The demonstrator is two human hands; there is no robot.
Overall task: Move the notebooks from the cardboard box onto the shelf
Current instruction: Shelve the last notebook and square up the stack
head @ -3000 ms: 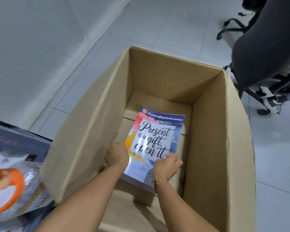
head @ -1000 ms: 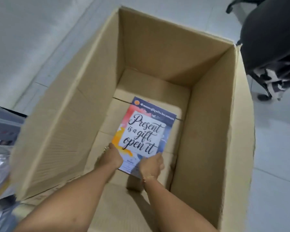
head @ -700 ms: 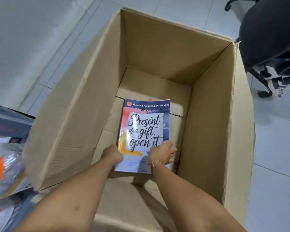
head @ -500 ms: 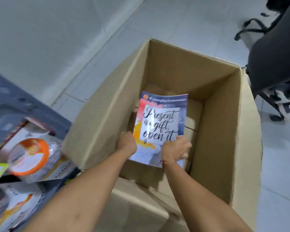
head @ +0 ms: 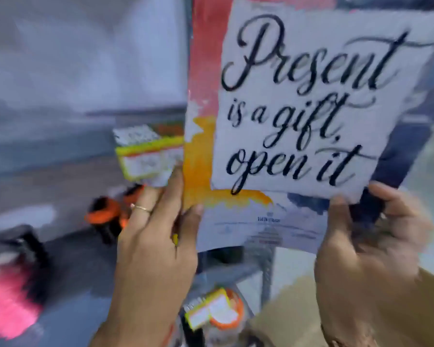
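Note:
A notebook with a colourful cover reading "Present is a gift, open it" fills the upper right of the head view, held upright close to the camera. My left hand grips its lower left edge, thumb on the cover. My right hand grips its lower right corner. The grey metal shelf lies behind and to the left. A corner of the cardboard box shows at the bottom right, under my right forearm. The picture is motion-blurred.
On the shelf stand a yellow-edged box, orange and black items and a pink and black object. Below, on a lower level, sits an orange-lidded pack. A shelf post rises behind the notebook.
Both hands have lifted the notebook out of the cardboard box and up in front of the shelf. The view has swung left, away from the box interior.

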